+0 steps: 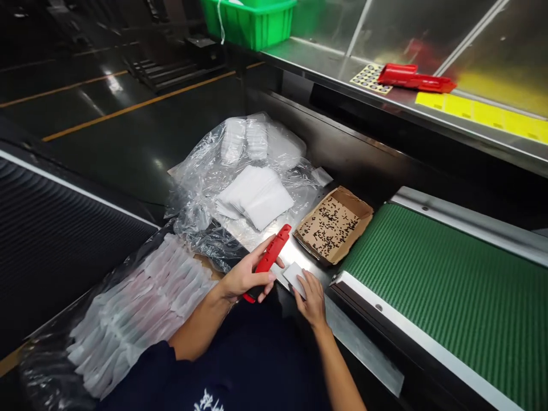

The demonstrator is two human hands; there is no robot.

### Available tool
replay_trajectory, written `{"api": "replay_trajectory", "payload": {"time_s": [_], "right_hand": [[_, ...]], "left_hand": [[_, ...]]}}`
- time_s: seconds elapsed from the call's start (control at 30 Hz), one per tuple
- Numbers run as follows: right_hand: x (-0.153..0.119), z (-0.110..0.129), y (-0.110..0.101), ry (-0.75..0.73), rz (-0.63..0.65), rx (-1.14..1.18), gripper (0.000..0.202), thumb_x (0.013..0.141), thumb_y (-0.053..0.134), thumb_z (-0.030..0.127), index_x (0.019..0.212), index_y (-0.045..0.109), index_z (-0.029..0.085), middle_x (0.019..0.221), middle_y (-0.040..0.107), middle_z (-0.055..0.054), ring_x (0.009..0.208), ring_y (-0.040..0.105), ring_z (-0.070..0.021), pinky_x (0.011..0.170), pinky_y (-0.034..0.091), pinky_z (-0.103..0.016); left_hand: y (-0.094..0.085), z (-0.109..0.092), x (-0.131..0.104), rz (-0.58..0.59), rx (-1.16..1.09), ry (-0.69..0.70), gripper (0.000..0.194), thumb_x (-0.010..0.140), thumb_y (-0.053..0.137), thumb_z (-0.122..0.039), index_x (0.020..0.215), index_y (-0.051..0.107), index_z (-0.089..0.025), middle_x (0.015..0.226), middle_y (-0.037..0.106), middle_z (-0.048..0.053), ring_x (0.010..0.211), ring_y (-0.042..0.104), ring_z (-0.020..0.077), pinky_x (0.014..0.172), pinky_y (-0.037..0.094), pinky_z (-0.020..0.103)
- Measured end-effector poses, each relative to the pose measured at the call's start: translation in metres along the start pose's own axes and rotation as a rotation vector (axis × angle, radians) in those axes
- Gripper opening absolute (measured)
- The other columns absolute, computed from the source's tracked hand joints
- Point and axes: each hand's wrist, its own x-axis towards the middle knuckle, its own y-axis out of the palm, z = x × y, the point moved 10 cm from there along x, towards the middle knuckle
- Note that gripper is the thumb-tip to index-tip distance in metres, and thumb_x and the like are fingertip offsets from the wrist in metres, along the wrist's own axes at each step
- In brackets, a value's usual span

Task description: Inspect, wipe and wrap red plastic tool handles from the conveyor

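Observation:
My left hand [246, 278] is closed around a long red plastic part [274, 251] with small holes along it, held tilted over the metal work surface [295, 251]. The fingers of my right hand [313, 299] grip a small white flat piece [294, 277], just right of the red part. Beyond my hands lies a fanned stack of white sheets [261, 197] on clear plastic film. A shallow cardboard box [308, 228], scattered inside with many tiny dark pieces, sits beyond my right hand.
A green ribbed conveyor belt [445, 285] runs at right. White-wrapped reddish pieces [141, 308] lie in rows at left. On the upper shelf [317, 60] are red plastic parts [415, 79], a sticker sheet [370, 78], yellow sheets [479, 114] and a green bin [257, 25].

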Motion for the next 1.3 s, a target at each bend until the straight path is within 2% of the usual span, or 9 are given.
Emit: {"api": "replay_trajectory", "payload": {"time_s": [0.2,0.33,0.47,0.57,0.67,0.83,0.97,1.1,1.3], "right_hand": [[0.013,-0.039,0.019,0.147,0.003,0.047,0.038,0.092,0.054,0.044,0.111,0.070,0.015,0.122,0.067,-0.020,0.128,0.051,-0.0384,0.109,0.025,-0.072],[-0.007,-0.003,0.016,0.258,0.034,0.159,0.050,0.092,0.055,0.049,0.127,0.062,0.014,0.131,0.061,-0.022,0.130,0.052,-0.0368,0.107,0.036,-0.065],[-0.025,0.047,0.050,0.696,0.209,0.950,0.062,0.088,0.063,0.055,0.141,0.049,0.026,0.134,0.062,-0.012,0.122,0.060,-0.0267,0.097,0.053,-0.044],[-0.020,0.060,0.055,1.014,0.079,1.242,0.064,0.078,0.073,0.058,0.130,0.059,0.025,0.115,0.071,-0.007,0.107,0.067,-0.0234,0.089,0.057,-0.035],[-0.009,0.055,0.048,1.145,-0.018,1.321,0.055,0.070,0.081,0.054,0.112,0.068,0.020,0.089,0.073,-0.001,0.080,0.070,-0.0181,0.078,0.059,-0.031],[-0.009,0.053,0.040,1.191,0.006,1.351,0.051,0.065,0.088,0.042,0.105,0.067,0.018,0.079,0.072,-0.001,0.063,0.068,-0.0179,0.061,0.061,-0.033],[-0.012,0.061,0.037,1.198,0.042,1.377,0.052,0.066,0.086,0.046,0.104,0.067,0.016,0.090,0.075,-0.007,0.072,0.072,-0.0228,0.065,0.062,-0.038],[-0.003,0.067,0.035,1.163,0.043,1.442,0.049,0.070,0.084,0.047,0.105,0.066,0.017,0.095,0.075,-0.009,0.080,0.073,-0.0263,0.071,0.061,-0.042],[0.009,0.066,0.042,1.089,0.115,1.522,0.047,0.075,0.080,0.048,0.107,0.065,0.017,0.102,0.075,-0.011,0.086,0.073,-0.0272,0.074,0.061,-0.043]], "left_hand": [[-0.058,0.016,-0.035,-0.282,0.099,-0.008,0.088,0.085,0.065,-0.033,0.156,0.013,-0.028,0.112,0.057,0.011,0.054,0.056,0.0089,0.043,0.048,0.020],[-0.082,0.029,-0.041,-0.491,0.664,0.026,0.075,0.090,0.055,-0.032,0.155,0.020,-0.025,0.124,0.058,0.014,0.080,0.065,0.0205,0.068,0.057,0.033],[-0.032,0.057,-0.024,-0.333,1.282,0.058,0.062,0.093,0.044,-0.024,0.153,0.029,-0.019,0.127,0.059,0.016,0.108,0.061,0.0302,0.094,0.052,0.044],[0.015,0.075,-0.022,-0.110,1.463,0.163,0.063,0.093,0.047,-0.029,0.151,0.031,-0.012,0.130,0.057,0.022,0.110,0.060,0.0343,0.091,0.052,0.046],[0.009,0.052,-0.019,-0.135,1.371,0.263,0.060,0.094,0.053,-0.041,0.147,0.040,-0.017,0.129,0.060,0.017,0.102,0.064,0.0299,0.089,0.052,0.039],[-0.125,-0.016,0.041,-0.709,1.278,-0.023,0.043,0.097,0.053,-0.035,0.137,0.052,-0.017,0.121,0.062,0.013,0.098,0.065,0.0252,0.095,0.048,0.037],[-0.183,-0.034,0.097,-0.874,1.277,-0.117,0.038,0.092,0.063,-0.029,0.125,0.057,-0.011,0.115,0.063,0.015,0.111,0.060,0.0287,0.095,0.048,0.041],[-0.183,-0.037,0.104,-0.918,1.303,-0.076,0.018,0.096,0.055,-0.024,0.108,0.063,-0.013,0.108,0.064,0.010,0.104,0.061,0.0239,0.095,0.048,0.042],[-0.145,-0.075,0.099,-0.783,1.340,0.229,0.011,0.091,0.051,-0.017,0.093,0.063,-0.017,0.119,0.060,0.015,0.128,0.043,0.0300,0.109,0.035,0.043]]}}
